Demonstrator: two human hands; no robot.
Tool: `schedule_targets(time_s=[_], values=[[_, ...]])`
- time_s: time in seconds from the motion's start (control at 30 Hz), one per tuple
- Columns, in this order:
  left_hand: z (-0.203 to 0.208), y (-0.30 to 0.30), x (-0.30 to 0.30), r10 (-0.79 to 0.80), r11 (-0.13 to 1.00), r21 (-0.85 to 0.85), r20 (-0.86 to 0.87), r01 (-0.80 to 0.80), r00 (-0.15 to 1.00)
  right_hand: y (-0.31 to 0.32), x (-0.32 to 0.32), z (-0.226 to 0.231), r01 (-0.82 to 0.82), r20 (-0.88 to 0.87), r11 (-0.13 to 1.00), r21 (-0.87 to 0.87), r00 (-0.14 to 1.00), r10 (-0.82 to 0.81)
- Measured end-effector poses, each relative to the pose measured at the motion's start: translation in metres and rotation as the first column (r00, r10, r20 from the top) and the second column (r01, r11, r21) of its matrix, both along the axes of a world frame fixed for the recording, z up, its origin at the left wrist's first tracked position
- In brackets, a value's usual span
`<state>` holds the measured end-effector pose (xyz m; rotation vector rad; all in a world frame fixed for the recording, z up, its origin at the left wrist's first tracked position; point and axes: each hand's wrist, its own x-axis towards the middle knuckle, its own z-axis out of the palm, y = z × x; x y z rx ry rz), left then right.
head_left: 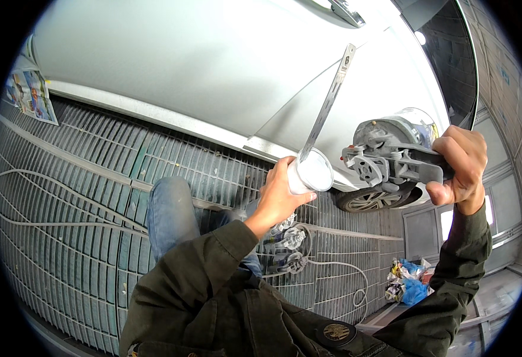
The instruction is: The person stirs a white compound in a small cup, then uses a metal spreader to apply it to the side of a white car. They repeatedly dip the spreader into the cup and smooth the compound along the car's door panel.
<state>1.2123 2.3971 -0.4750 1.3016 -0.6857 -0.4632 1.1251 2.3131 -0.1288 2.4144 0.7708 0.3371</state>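
My left hand point(280, 199) is wrapped round a white plastic cup point(314, 174). A flat metal stirring stick point(331, 98) with slots and markings stands in the cup and leans up to the right. What is inside the cup is pale and hard to make out. At the right, my right hand point(462, 165) grips the handle of a paint can point(423, 122) fitted with a grey mixing lid point(386, 157). The can is tilted, its lid side turned toward the cup, and a gap separates the two. I cannot tell whether paint is flowing.
A white car body point(172, 53) rises ahead, with a wheel point(369, 200) beyond the cup. Several grey-lidded cans point(288, 244) stand on the grated floor point(76, 279) below my left wrist. Hoses point(76, 225) cross the grating. Crumpled rubbish point(414, 285) lies right; printed paper point(32, 98) hangs left.
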Motion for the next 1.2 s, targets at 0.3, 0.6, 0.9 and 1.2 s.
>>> schedule_targets(time_s=[0.3,0.6,0.9,1.2], values=[[-0.001,-0.003,-0.003,0.014,0.999,-0.049,-0.007,-0.014,1.000,-0.007,-0.009,0.003,-0.111,0.054,0.994,0.003,0.992,0.110],[0.006,-0.001,-0.003,-0.021,1.000,-0.014,-0.021,0.020,1.000,-0.012,-0.019,0.005,-0.097,0.092,0.995,-0.003,0.991,0.097],[0.003,-0.010,-0.009,-0.021,1.000,-0.020,-0.007,0.021,1.000,-0.019,-0.026,0.008,-0.094,0.108,0.995,-0.029,0.989,0.097],[0.003,-0.009,-0.012,-0.035,0.999,-0.018,0.011,0.035,0.999,-0.022,-0.028,0.008,-0.081,0.132,0.996,-0.027,0.988,0.083]])
